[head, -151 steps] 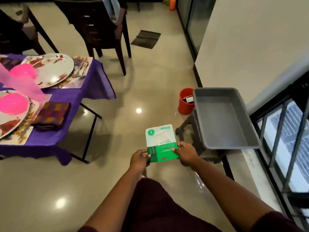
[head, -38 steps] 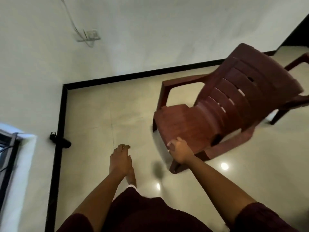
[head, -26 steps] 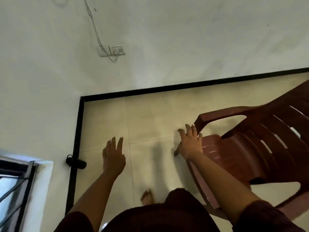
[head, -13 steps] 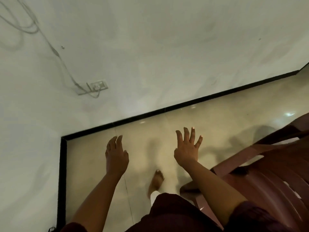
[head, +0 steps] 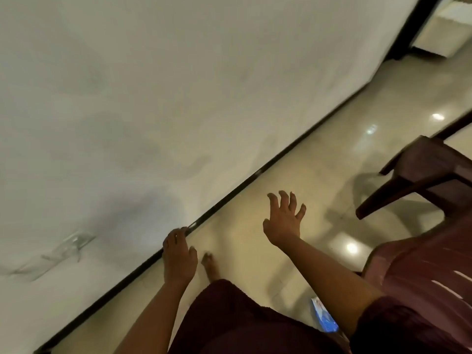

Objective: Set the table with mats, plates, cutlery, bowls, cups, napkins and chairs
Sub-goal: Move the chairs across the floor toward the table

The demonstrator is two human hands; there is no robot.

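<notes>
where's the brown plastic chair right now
In the head view the brown plastic chair sits at the right edge, just right of the empty right hand, on the tiled floor.

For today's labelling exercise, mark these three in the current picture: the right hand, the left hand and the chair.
right hand [head: 282, 223], head view, on the back of the hand.
left hand [head: 178, 259], head view, on the back of the hand.
chair [head: 429, 279], head view, on the reddish-brown plastic body at the right edge.

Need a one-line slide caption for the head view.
Both hands, left hand and right hand, open and empty beside the reddish-brown plastic chair.
</notes>
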